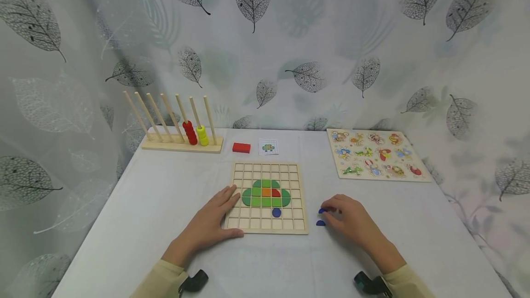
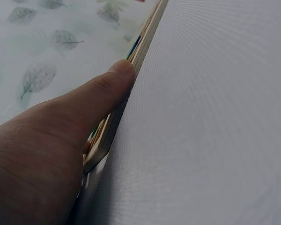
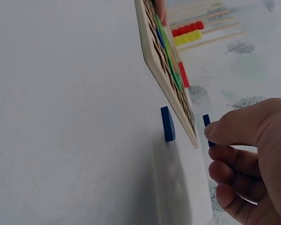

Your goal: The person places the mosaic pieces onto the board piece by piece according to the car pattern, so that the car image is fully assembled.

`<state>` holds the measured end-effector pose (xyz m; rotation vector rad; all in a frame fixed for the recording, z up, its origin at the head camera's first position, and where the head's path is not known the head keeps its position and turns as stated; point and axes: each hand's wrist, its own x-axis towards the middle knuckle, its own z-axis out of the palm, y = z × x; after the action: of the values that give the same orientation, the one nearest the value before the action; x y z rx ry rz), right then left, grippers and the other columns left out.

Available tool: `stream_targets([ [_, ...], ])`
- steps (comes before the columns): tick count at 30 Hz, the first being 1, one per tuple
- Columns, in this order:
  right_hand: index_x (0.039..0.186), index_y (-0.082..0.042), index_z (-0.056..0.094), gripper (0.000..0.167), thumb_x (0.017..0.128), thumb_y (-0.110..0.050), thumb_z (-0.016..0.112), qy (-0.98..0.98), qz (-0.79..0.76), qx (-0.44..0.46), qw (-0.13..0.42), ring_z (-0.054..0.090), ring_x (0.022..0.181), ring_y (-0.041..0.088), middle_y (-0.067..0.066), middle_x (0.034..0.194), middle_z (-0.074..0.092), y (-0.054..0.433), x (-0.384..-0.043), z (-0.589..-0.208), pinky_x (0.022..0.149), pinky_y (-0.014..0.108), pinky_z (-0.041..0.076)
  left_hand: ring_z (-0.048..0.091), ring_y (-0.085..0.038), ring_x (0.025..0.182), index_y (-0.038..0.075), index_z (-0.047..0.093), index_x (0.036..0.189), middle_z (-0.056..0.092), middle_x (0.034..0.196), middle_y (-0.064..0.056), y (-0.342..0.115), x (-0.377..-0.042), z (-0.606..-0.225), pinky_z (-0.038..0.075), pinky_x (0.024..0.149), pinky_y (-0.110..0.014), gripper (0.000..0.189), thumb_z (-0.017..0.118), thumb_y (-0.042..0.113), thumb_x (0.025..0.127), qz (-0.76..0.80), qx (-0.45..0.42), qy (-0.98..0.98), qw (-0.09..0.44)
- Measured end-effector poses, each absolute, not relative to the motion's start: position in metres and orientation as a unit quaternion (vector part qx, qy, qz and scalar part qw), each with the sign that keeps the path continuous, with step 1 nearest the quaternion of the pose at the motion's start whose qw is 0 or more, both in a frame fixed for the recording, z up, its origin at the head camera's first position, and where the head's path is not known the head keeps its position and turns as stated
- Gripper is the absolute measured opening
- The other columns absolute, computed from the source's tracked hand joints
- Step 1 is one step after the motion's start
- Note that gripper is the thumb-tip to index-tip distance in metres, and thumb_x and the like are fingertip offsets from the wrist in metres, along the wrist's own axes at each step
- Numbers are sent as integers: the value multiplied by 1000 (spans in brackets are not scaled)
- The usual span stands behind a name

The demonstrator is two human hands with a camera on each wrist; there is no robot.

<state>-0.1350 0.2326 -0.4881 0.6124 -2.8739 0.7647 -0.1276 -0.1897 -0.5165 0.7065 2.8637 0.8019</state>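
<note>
My left hand lies with straight fingers along the left edge of a wooden grid board, its thumb on the near edge. In the left wrist view the thumb presses on the board's rim. Green, orange and red tiles form a shape on the grid, with a round blue shape just below it. Right of the board, my right hand pinches a blue half-circle tile between thumb and forefinger. A second blue half-circle tile lies on the table close by the fingertips.
Behind the board are a red block and a small pattern card. A wooden peg rack with red and yellow beads stands back left. An insect picture board lies back right. Leaf-print curtains surround the white table.
</note>
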Motion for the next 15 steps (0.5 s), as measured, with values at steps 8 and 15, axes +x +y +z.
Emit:
stream_targets([
  [8, 103, -20, 81, 22, 89, -6, 90, -942, 261, 203, 54, 63, 87, 5, -16, 95, 70, 226, -138, -479, 81, 37, 60, 18, -28, 165, 14, 42, 169, 24, 179, -1, -190, -128, -517, 29, 127, -56, 108, 78, 74, 86, 260, 232, 937, 41],
  [15, 103, -21, 81, 21, 90, -7, 89, -942, 257, 208, 58, 62, 88, 5, -15, 96, 70, 221, -141, -474, 81, 37, 60, 18, -28, 165, 14, 42, 168, 24, 179, -3, -190, -128, -517, 29, 127, -56, 108, 80, 73, 86, 262, 233, 936, 42],
])
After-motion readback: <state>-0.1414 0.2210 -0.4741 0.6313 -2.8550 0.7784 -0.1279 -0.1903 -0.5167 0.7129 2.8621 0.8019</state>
